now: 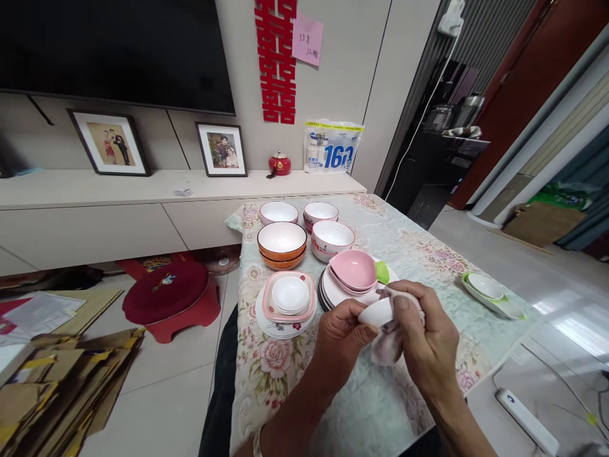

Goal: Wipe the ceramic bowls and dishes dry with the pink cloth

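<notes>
My left hand [337, 339] grips the edge of a small white bowl [373, 313], which is tilted above the table. My right hand [431, 339] holds a pale cloth [384, 350] against the bowl's far side; the fingers partly hide both. Just behind my hands, a pink bowl with a pointed lip [356, 270] sits on stacked plates [330, 291], with a bright green piece [382, 272] beside it. To the left, small white bowls [290, 293] rest on a pink-rimmed square dish [267, 311] over floral plates [266, 329].
Farther back on the cloth-covered table [399, 222] stand orange bowls [281, 257] and pink-patterned bowls [333, 238]. A green-edged dish [511, 309] carrying a white dish lies near the right edge. A red stool [166, 292] and flattened cardboard [61, 387] are left on the floor.
</notes>
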`<action>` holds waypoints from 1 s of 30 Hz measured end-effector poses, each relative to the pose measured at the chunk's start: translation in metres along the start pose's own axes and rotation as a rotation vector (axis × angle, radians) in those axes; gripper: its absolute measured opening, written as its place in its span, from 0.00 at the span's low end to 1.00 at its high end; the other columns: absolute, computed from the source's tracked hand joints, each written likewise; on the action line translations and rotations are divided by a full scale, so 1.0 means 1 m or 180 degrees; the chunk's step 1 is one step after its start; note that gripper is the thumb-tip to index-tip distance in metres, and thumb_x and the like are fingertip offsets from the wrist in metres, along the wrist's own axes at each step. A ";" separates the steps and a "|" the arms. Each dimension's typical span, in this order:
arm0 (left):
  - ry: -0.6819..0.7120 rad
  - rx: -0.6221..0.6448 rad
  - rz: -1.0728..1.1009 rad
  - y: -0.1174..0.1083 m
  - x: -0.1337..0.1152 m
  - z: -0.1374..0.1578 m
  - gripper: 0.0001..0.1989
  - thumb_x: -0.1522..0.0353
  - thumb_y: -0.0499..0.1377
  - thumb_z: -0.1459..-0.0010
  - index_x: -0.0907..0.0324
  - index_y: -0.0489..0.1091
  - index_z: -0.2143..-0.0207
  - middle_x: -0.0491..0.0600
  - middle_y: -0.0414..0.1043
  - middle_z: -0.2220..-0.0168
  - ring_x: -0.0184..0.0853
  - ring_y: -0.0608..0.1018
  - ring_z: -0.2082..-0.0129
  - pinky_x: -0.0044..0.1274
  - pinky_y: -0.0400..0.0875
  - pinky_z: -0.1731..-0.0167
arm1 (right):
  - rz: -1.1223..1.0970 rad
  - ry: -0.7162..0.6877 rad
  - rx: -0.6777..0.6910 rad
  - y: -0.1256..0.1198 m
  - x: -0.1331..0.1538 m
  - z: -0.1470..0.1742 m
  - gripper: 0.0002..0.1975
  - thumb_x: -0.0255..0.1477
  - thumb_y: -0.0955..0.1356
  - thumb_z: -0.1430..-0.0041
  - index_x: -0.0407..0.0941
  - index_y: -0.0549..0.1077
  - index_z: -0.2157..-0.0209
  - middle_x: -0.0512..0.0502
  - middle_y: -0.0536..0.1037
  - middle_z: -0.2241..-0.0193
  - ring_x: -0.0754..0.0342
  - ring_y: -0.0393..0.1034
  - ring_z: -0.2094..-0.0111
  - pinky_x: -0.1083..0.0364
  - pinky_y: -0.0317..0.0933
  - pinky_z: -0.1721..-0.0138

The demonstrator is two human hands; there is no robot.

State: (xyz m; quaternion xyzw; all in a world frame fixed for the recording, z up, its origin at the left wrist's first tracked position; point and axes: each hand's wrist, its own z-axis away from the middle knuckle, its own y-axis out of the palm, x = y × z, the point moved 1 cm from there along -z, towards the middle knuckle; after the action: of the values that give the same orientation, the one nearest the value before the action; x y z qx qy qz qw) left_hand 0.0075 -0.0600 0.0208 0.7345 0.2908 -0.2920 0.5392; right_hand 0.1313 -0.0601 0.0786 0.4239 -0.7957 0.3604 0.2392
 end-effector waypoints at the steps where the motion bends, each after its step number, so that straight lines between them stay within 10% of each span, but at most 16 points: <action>1: 0.0001 0.0035 -0.0017 0.001 -0.001 0.000 0.09 0.67 0.69 0.48 0.62 0.74 0.70 0.44 0.73 0.72 0.28 0.72 0.72 0.22 0.66 0.68 | 0.0174 -0.0372 0.0095 0.000 0.005 0.000 0.07 0.30 0.64 0.34 0.47 0.73 0.57 0.47 0.76 0.62 0.52 0.70 0.62 0.53 0.63 0.62; 7: -0.0052 0.0101 -0.0160 0.004 -0.005 0.001 0.08 0.68 0.69 0.48 0.61 0.72 0.71 0.42 0.69 0.75 0.27 0.69 0.75 0.21 0.64 0.72 | 0.0402 -0.1376 0.0622 0.003 0.006 -0.001 0.09 0.24 0.65 0.37 0.47 0.73 0.57 0.45 0.77 0.61 0.49 0.70 0.59 0.48 0.62 0.57; 14: -0.0061 0.0039 0.0226 0.000 0.007 0.001 0.09 0.66 0.69 0.48 0.61 0.74 0.69 0.46 0.75 0.73 0.30 0.74 0.75 0.22 0.69 0.72 | -0.1432 0.1263 0.0352 0.002 -0.018 -0.005 0.12 0.42 0.65 0.35 0.48 0.72 0.60 0.53 0.71 0.78 0.57 0.63 0.83 0.58 0.56 0.84; 18: -0.0271 0.0120 0.0251 -0.002 0.003 0.000 0.11 0.65 0.69 0.48 0.61 0.72 0.69 0.46 0.74 0.73 0.29 0.74 0.74 0.22 0.70 0.72 | -0.1814 0.1755 0.0541 0.000 -0.020 -0.005 0.15 0.45 0.66 0.37 0.48 0.69 0.60 0.56 0.68 0.82 0.57 0.59 0.87 0.58 0.53 0.87; 30: 0.0036 0.0117 -0.0577 0.006 -0.011 0.000 0.10 0.66 0.68 0.47 0.61 0.70 0.71 0.43 0.69 0.73 0.30 0.70 0.71 0.23 0.66 0.67 | 0.0723 -0.1498 0.0868 0.001 0.012 -0.004 0.07 0.25 0.64 0.36 0.45 0.73 0.60 0.45 0.77 0.66 0.50 0.70 0.63 0.48 0.59 0.59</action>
State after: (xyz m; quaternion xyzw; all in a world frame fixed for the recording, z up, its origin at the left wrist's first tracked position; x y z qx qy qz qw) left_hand 0.0050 -0.0624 0.0331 0.7165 0.3537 -0.3408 0.4953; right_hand 0.1244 -0.0625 0.0886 0.4322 -0.8160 0.3802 -0.0530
